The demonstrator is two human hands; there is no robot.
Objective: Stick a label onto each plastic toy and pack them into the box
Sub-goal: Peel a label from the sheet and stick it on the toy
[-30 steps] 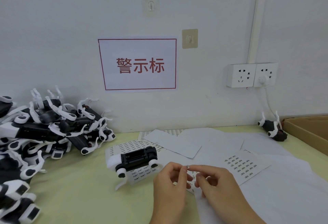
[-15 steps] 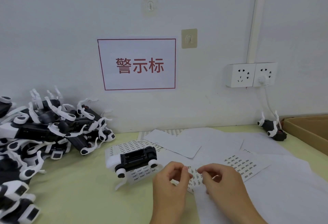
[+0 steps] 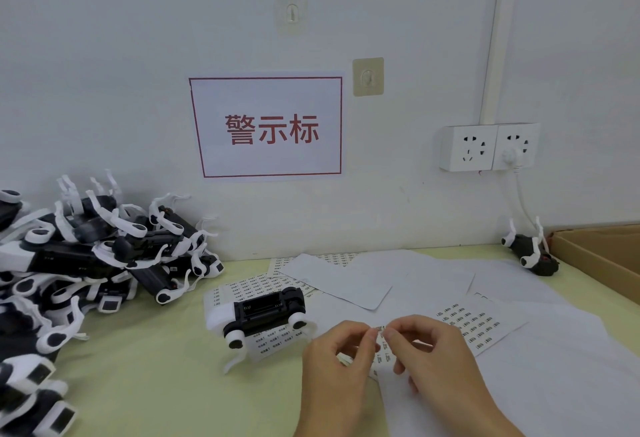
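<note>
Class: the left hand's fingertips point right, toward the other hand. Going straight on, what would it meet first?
The small label pinched between both hands, then almost at once the right hand fingertips; depth here is unclear.

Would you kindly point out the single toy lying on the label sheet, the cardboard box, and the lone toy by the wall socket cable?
toy on the label sheet [image 3: 265, 308], head view, on its black body.
cardboard box [image 3: 599, 256], head view, on its near wall.
lone toy [image 3: 530, 251], head view, on its dark body.

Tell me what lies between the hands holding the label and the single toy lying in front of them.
Nothing visible does. Both hands pinch a small label; the black-and-white toy lies just left on label sheets, with only flat paper between.
</note>
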